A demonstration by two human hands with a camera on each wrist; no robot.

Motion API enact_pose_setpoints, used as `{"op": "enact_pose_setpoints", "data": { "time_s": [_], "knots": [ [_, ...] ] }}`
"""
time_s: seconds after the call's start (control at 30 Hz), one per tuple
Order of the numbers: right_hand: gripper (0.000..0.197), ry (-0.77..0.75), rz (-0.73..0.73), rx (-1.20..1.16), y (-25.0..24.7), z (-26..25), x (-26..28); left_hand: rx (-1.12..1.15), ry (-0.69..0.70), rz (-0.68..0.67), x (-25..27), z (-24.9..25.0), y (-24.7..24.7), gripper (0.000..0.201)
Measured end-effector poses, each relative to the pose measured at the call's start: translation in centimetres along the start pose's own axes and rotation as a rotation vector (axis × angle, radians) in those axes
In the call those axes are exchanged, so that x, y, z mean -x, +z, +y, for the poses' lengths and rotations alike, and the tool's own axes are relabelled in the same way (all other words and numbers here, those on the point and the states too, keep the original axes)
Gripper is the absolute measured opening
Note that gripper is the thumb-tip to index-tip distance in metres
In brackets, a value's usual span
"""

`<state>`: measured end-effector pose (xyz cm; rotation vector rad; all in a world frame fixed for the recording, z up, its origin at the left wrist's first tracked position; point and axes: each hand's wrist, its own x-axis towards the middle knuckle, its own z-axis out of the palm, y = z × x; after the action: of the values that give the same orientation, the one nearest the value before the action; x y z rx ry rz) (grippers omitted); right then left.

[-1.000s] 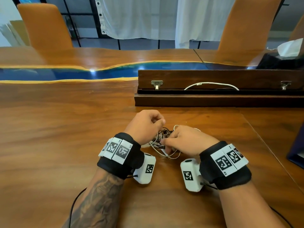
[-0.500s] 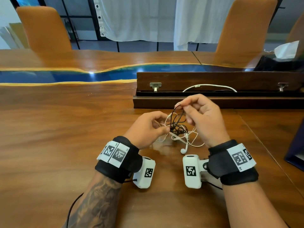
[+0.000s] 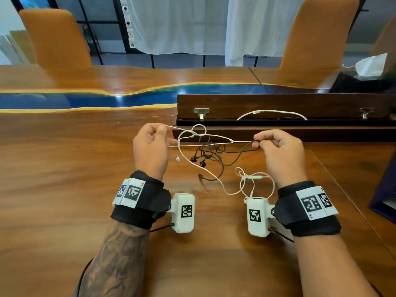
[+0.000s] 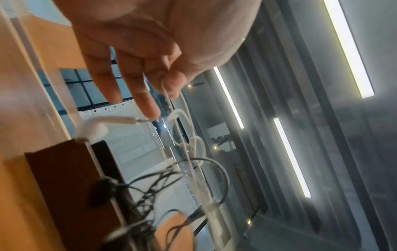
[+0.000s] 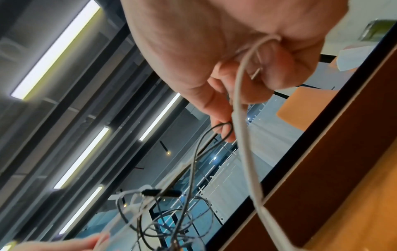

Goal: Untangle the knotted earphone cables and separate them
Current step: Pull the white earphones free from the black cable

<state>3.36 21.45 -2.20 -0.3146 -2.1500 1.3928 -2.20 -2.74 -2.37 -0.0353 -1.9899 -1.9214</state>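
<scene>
White earphone cable (image 3: 188, 137) and black earphone cable (image 3: 222, 156) hang tangled in the air between my hands above the wooden table (image 3: 64, 189). My left hand (image 3: 159, 130) pinches the white cable between thumb and forefinger (image 4: 171, 84), its other fingers straight. A small white knot (image 3: 194, 133) sits just right of it. My right hand (image 3: 258, 140) grips white cable (image 5: 242, 108) and a black loop (image 5: 223, 130). Black earbuds (image 3: 198, 160) dangle below; white slack with an inline remote (image 3: 255, 177) trails down toward my right wrist.
A dark wooden box (image 3: 278, 116) with metal latches stands open just behind the hands, another white cable (image 3: 272, 113) lying in it. Orange chairs (image 3: 55, 37) stand across the table. A dark blue object (image 3: 385, 196) sits at the right edge.
My hands have moved apart and lifted, stretching the bundle wide. What was a tight clump between them now hangs spread out, with the black cable loosened and drooping.
</scene>
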Motion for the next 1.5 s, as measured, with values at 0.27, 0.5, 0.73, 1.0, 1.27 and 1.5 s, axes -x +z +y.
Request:
{"op": "enact_pose_setpoints", "data": {
  "time_s": [0.27, 0.5, 0.73, 1.0, 1.27, 1.5],
  "knots": [
    [0.031, 0.05, -0.186, -0.258, 0.1, -1.7, 0.6, -0.058, 0.006, -0.073, 1.0, 1.3, 0.5, 0.017],
    [0.027, -0.068, -0.45, -0.371, 1.1, -3.0, 1.9, -0.274, 0.249, -0.627, 3.0, 1.5, 2.4, 0.052],
    [0.026, -0.108, -0.337, -0.357, 0.9, -2.7, 1.7, -0.138, 0.189, -0.535, 3.1, 1.6, 2.2, 0.01],
    [0.018, -0.014, -0.297, -0.249, 1.0, -2.2, 1.5, 0.063, 0.108, -0.233, 1.7, 1.7, 0.7, 0.016],
    [0.024, 0.023, -0.133, 0.268, 0.4, 0.5, 0.3, 0.485, -0.116, 0.061, -0.4, 2.0, -2.1, 0.022],
    [0.023, -0.065, -0.236, 0.408, 0.4, 0.4, 0.4, 0.462, -0.126, -0.134, 0.8, 2.4, -0.3, 0.02]
  ]
}}
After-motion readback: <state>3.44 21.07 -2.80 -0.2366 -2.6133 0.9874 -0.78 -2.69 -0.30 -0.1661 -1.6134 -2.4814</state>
